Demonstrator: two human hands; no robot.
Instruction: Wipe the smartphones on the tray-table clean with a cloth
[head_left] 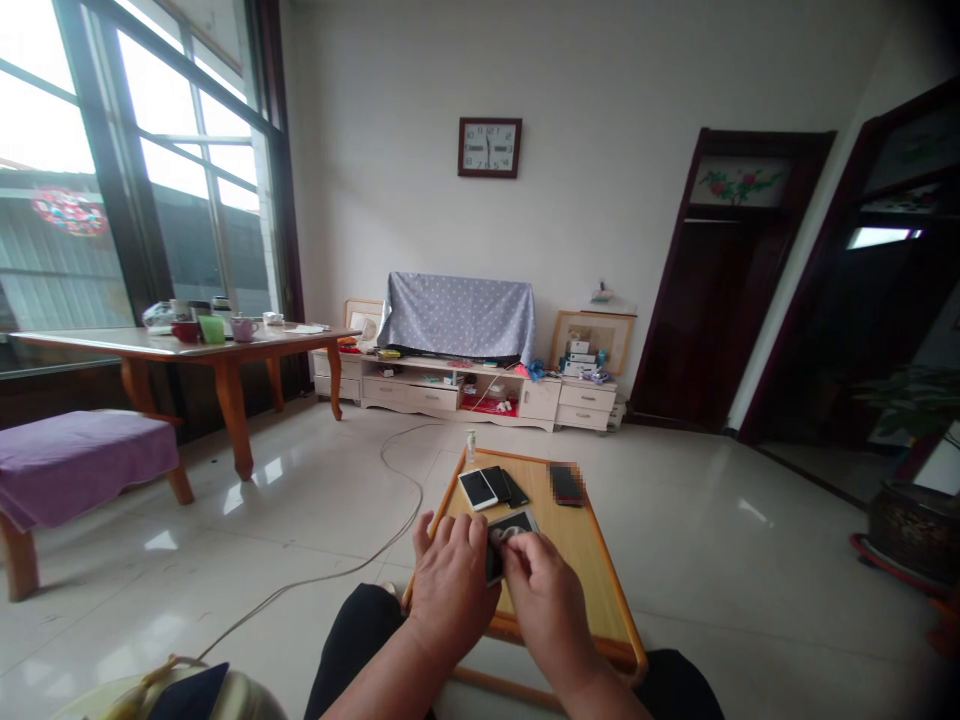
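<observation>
Table (592, 560): small wooden tray table at the knees – 4 phones lie at its far end.
Hands: left hand (450, 580) and right hand (544, 590) both clasp the dark phone (510, 530).
Axis: phone's length runs left-near to right-far – both hands equally near.

Single head-worn view, facing forward and slightly down, close above small light wooden tray table (585, 560), room's far white wall (600, 100) beyond.

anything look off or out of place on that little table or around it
Mostly tidy. A cable trails loose across the floor toward the table. Both hands, left hand and right hand, hold a dark phone; three other phones lie overlapping and askew.
</observation>
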